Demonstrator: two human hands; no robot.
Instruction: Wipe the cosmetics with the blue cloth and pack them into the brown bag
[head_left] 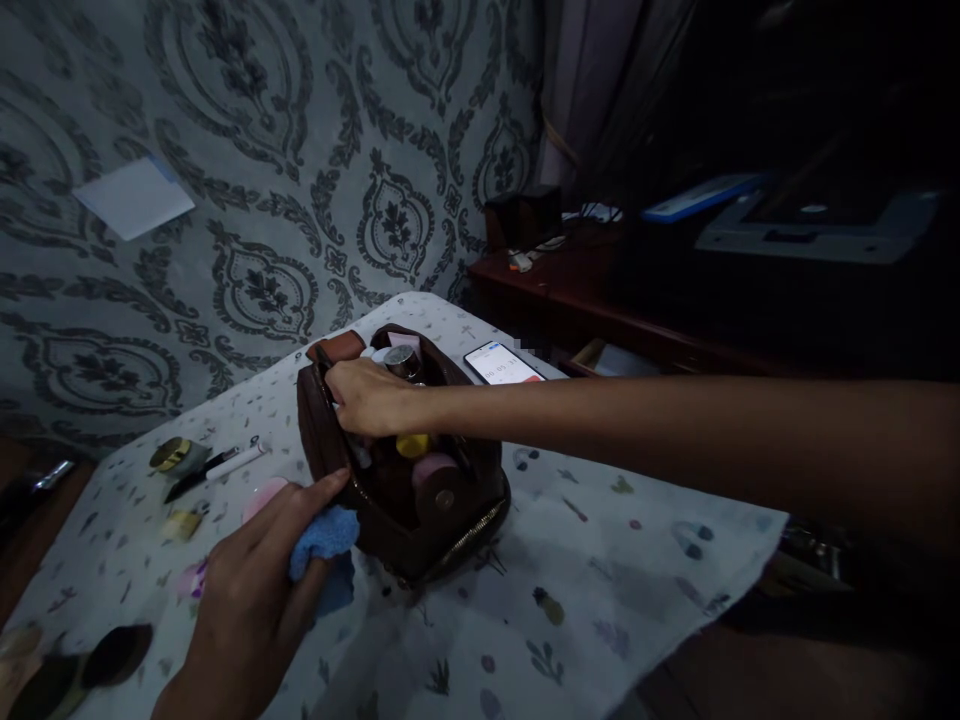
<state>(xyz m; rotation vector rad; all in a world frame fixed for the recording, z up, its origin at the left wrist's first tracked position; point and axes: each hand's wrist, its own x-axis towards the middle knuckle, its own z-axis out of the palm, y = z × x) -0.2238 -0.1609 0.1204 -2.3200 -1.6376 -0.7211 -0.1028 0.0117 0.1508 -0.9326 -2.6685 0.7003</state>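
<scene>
A dark brown zippered bag (405, 550) stands open on the table, filled with small toiletry-like items. Among them are a silver-capped container (403, 361), a yellow lid (412, 445) and a pink round item (433, 468). My right hand (375, 398) reaches into the bag's far left side. Its fingers curl downward, and whatever they grip is hidden. A crumpled blue cloth (326, 535) is held in my left hand (251, 580), between the thumb and the fingers. The left index fingertip rests against the bag's left rim.
A phone (502, 363) showing a timer lies beyond the bag. To the left on the patterned tablecloth (555, 560) are a jar (178, 456), pens (232, 460), a pink disc (264, 497) and sunglasses (116, 655). A dark red desk (555, 285) stands behind.
</scene>
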